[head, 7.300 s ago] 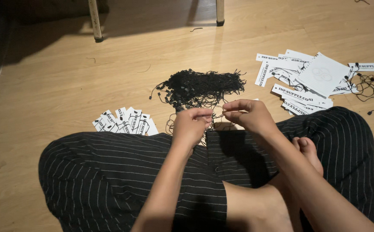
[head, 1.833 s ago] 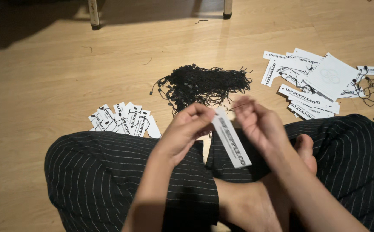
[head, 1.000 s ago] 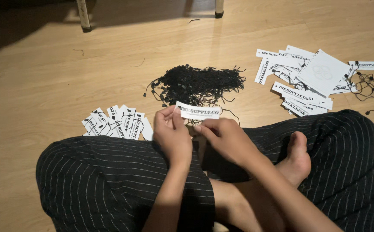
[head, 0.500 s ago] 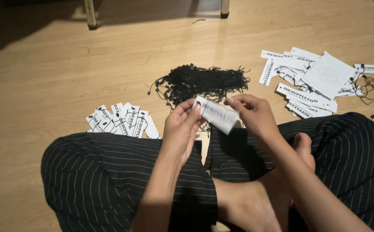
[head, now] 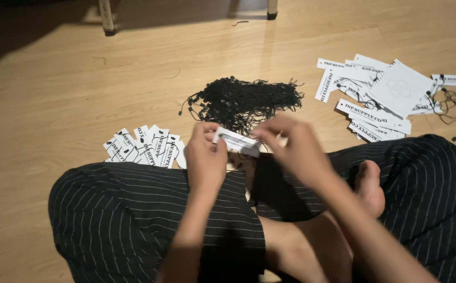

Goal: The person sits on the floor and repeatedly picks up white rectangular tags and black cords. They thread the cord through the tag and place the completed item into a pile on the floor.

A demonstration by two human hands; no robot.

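Item: white paper tag (head: pixel 237 141), held between both hands above the lap | Handling: likely light, thin, bendable; best pinched at short ends | Left hand (head: pixel 205 160): fingers closed on tag's left end | Right hand (head: pixel 296 149): pinching right end, blurred | Nearby: black string pile (head: pixel 243 99) just beyond; fanned tag stack (head: pixel 144 148) left; loose tags (head: pixel 380 91) right; wooden floor (head: pixel 55 89).

— Tag (head: pixel 237 141) between the hands: white, black print. Heap of strings (head: pixel 243 99): black.
— Trousers (head: pixel 149 220): black, thin white pinstripes. Floor (head: pixel 70 89): pale yellowish wood. Fanned tags (head: pixel 144 149) and scattered ones (head: pixel 380 94): white, black lettering.
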